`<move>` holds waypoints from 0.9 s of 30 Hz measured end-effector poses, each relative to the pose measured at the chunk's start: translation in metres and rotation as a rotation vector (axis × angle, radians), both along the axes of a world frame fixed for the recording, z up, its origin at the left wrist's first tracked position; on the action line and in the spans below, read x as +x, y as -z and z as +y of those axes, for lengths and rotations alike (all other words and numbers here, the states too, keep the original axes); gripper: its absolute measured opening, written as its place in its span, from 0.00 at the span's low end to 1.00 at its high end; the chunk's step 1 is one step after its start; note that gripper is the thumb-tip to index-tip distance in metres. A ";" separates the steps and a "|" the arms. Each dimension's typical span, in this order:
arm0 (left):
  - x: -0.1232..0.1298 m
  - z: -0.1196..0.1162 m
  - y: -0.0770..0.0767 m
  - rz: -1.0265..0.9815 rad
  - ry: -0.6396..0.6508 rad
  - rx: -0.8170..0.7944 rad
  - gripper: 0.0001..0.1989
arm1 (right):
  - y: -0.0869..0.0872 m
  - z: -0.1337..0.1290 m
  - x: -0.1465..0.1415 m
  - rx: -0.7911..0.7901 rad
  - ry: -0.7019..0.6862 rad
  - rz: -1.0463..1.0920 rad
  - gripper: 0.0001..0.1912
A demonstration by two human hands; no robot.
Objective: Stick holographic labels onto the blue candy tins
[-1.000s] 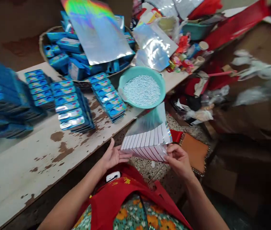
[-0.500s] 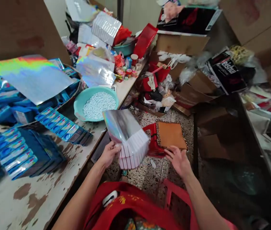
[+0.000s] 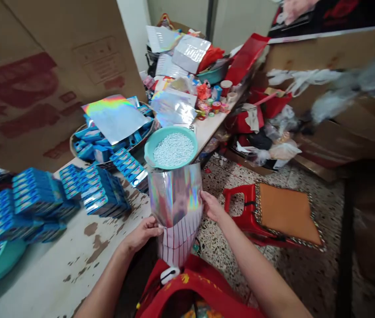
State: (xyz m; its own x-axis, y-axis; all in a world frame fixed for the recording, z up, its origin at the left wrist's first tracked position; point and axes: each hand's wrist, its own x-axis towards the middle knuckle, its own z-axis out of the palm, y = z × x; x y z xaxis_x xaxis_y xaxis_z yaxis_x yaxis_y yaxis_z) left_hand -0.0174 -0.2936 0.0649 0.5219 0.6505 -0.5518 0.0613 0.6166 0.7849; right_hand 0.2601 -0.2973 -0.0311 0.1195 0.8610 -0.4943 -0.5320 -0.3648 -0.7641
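A shiny silver holographic sheet (image 3: 177, 194), its lower part marked with white panels and thin dark lines, hangs between my two hands over the table's edge. My left hand (image 3: 144, 234) pinches its left side, thumb on top. At its right edge, the fingers of my right hand (image 3: 211, 206) are closed on the same sheet. Just beyond it stands a turquoise basin (image 3: 147, 152) holding many small pale pellets. Left of the sheet, stacks of small blue boxes (image 3: 99, 194) stand on the table.
A stained white table (image 3: 51, 274) runs along my left. Behind the blue boxes rises a large cardboard carton (image 3: 58, 66). A red stool (image 3: 240, 221) with an orange cushion (image 3: 285, 212) stands on the speckled floor at right. Plastic bags (image 3: 283, 150) and cartons lie beyond it.
My view has turned left toward the table. The sheet has come round upright near the basin. My right hand, open and apart from it before, now grips its right edge.
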 end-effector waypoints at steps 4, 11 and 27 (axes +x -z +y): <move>-0.009 0.004 -0.013 -0.098 -0.183 0.092 0.25 | -0.024 0.009 0.015 0.074 -0.004 -0.142 0.19; 0.009 0.019 -0.019 0.109 -0.418 0.241 0.15 | -0.064 0.001 0.015 0.159 -0.004 -0.209 0.28; -0.027 -0.003 -0.028 0.182 -0.502 0.321 0.33 | -0.086 -0.018 -0.026 0.264 -0.075 -0.438 0.27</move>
State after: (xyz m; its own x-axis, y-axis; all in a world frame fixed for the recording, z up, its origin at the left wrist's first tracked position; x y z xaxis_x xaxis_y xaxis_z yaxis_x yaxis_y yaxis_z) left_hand -0.0439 -0.2962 0.0929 0.0256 0.9403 -0.3395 -0.0249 0.3401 0.9401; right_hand 0.2344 -0.3158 0.0548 0.1997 0.9639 -0.1763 -0.1217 -0.1541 -0.9805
